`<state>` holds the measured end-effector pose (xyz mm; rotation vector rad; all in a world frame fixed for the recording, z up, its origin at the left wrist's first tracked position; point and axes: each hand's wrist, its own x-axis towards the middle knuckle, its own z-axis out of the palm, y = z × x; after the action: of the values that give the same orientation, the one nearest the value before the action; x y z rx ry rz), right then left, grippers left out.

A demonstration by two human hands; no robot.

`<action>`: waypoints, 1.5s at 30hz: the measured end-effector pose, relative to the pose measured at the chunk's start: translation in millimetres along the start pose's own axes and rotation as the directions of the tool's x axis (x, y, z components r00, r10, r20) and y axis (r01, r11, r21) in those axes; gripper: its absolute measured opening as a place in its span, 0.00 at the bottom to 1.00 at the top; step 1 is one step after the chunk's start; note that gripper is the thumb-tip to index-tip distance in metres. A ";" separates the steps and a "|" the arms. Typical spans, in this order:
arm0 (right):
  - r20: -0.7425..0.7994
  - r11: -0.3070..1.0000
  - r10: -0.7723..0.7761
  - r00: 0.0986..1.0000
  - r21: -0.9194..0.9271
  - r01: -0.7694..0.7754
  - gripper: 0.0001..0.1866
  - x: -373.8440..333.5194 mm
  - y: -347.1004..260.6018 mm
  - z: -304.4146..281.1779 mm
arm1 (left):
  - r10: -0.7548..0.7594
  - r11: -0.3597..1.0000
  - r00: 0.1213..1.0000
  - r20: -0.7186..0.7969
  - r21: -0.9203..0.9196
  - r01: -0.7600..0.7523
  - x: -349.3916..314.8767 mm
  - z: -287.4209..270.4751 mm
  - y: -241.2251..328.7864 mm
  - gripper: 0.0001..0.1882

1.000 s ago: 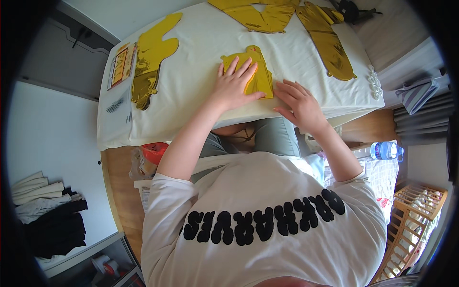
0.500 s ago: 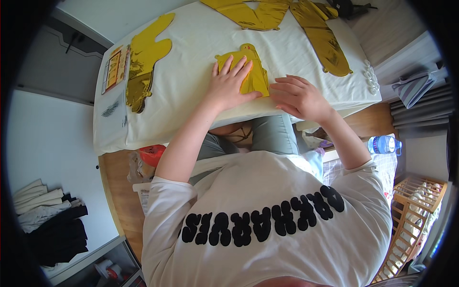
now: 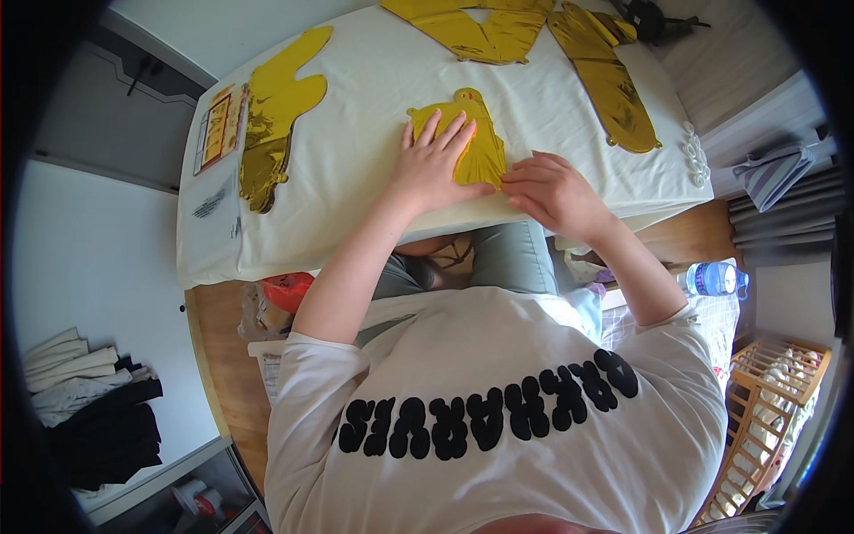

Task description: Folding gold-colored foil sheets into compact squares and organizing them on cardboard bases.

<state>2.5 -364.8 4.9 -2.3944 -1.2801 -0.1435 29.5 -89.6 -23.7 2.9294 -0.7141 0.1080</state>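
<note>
Both hands on a small gold foil balloon at the near edge of the white-covered table (image 3: 356, 178).

Left hand (image 3: 433, 169) lies flat, fingers spread, covering the small gold foil balloon's (image 3: 476, 133) left half; right hand (image 3: 551, 191) has fingers bunched, tips touching its lower right corner. Since the earlier frame, the right hand has slid toward that corner. Farther off lie larger gold foil balloons (image 3: 276, 116).

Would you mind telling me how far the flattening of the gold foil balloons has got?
Already flat on the white table: three gold balloons. In hand: the left hand presses a small gold balloon while the right hand works its near edge. Left: only this one.
</note>
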 end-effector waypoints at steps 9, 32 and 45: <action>0.019 0.974 0.224 0.974 -0.050 -0.223 0.49 56.8 19.8 6.0 | 0.016 1.000 1.000 -0.001 0.003 -0.016 0.9 -1.1 0.6 0.64; -0.061 0.981 -0.126 0.990 0.141 0.133 0.25 21.6 5.1 0.8 | -0.020 0.797 0.983 -0.184 -0.597 -0.095 -15.4 -6.7 -18.2 0.66; -0.240 0.955 -0.279 0.930 0.028 0.294 0.17 -20.2 -14.9 18.0 | 0.380 0.921 0.897 -0.226 0.188 -0.342 -100.5 -17.9 15.4 0.30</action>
<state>-23.0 -365.7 -12.4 -2.0523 -1.4866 -0.4503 -67.3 -55.2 -14.3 2.7922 -1.2414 0.5896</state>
